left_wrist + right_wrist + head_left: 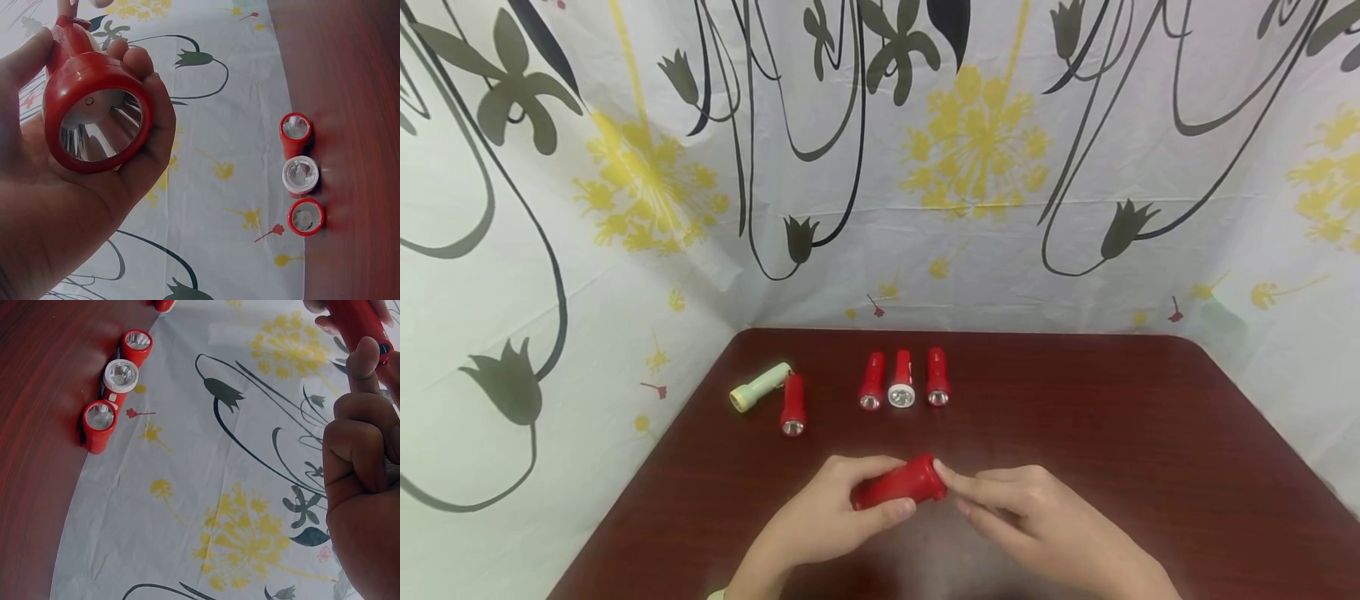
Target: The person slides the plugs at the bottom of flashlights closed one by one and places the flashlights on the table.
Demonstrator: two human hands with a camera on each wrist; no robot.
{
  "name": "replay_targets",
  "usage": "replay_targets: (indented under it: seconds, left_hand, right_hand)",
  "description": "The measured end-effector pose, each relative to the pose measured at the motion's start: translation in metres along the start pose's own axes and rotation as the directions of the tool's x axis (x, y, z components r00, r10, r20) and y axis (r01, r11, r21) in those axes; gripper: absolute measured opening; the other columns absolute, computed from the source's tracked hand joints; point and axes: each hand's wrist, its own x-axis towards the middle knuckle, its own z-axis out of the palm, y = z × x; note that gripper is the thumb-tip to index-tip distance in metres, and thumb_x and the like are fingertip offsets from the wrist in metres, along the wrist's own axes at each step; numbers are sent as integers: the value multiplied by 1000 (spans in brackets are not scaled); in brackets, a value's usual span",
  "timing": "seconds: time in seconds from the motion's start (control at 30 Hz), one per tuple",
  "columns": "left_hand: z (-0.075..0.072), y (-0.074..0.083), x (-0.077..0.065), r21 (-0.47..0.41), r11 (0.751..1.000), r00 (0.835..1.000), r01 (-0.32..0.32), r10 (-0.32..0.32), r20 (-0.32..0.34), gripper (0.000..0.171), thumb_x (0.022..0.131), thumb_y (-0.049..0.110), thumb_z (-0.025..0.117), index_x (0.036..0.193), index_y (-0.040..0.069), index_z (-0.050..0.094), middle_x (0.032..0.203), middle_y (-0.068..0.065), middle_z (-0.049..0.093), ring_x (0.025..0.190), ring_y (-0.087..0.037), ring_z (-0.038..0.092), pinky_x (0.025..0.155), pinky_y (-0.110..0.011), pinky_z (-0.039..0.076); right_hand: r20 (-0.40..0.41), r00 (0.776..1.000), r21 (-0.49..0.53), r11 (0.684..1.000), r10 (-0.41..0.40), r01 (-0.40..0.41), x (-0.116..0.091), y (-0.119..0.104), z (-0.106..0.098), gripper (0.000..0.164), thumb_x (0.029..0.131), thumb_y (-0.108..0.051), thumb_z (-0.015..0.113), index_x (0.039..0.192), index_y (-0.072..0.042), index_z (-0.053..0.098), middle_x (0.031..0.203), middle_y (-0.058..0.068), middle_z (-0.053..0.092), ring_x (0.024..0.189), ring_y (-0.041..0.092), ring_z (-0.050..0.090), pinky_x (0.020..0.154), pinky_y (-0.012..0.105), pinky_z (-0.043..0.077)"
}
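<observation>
My left hand [831,512] grips a red flashlight [898,483], its thumb along the near side and the other fingers round the far side. In the left wrist view the flashlight's wide lens [100,128] faces the camera, low in the palm. The right hand [1048,521] touches the opposite, tail end of the flashlight with an outstretched fingertip [364,357]. A small dark part shows at that tail end in the right wrist view. The right hand's other visible fingers are folded in.
Three flashlights stand in a row at the table's back: a red one [872,382], a white-rimmed red one [902,379] and another red one [937,377]. To their left are a pale green flashlight [761,387] and a red flashlight [793,406]. Patterned cloth [880,292] hangs behind the dark table [1075,417].
</observation>
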Motion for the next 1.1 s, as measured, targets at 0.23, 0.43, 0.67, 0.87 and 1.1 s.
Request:
replay_targets:
  seconds: [0.23, 0.43, 0.67, 0.87, 1.1]
  left_hand:
    - [5, 0, 2, 16, 1000, 1000, -7, 7, 1, 33, 100, 42, 71, 130, 27, 70, 106, 8, 76, 87, -3, 69, 77, -25, 60]
    - [6, -1, 4, -20, 998, 998, 58, -57, 29, 33, 100, 44, 70, 128, 26, 67, 103, 10, 75, 86, -5, 69, 76, -25, 60]
    - [4, -7, 4, 7, 980, 977, 200, -199, -73, 40, 96, 48, 73, 125, 20, 66, 95, 7, 74, 79, -9, 69, 71, -27, 59]
    - [1, -17, 4, -12, 954, 934, 301, -297, -197, 45, 96, 45, 76, 125, 11, 66, 102, -3, 74, 81, -16, 69, 74, -34, 60]
    - [-3, -23, 4, -55, 920, 892, 388, -390, -229, 53, 93, 49, 78, 126, 10, 66, 110, -6, 74, 86, -18, 69, 77, -41, 65]
  right_hand:
    - [-14, 1000, -28, 1000, -9, 8, 0, 4, -2, 54, 98, -9, 75, 150, -22, 63, 85, -22, 65, 74, -11, 52, 69, 3, 44]
    - [26, 998, -67, 996, 57, -55, -1, 3, -4, 56, 100, -15, 74, 154, -25, 58, 110, -20, 76, 87, -10, 64, 78, 6, 50]
    - [31, 983, -146, 973, 183, -177, -6, 8, -6, 55, 100, -20, 76, 152, -32, 60, 94, -29, 68, 76, -13, 55, 69, 9, 47]
    - [18, 964, -280, 927, 264, -249, -13, 21, -6, 56, 97, -23, 78, 149, -38, 61, 93, -32, 67, 78, -14, 54, 70, 17, 52]
    - [45, 951, -344, 898, 306, -273, -21, 33, -5, 51, 98, -25, 77, 146, -35, 64, 84, -32, 61, 75, -12, 54, 69, 23, 52]
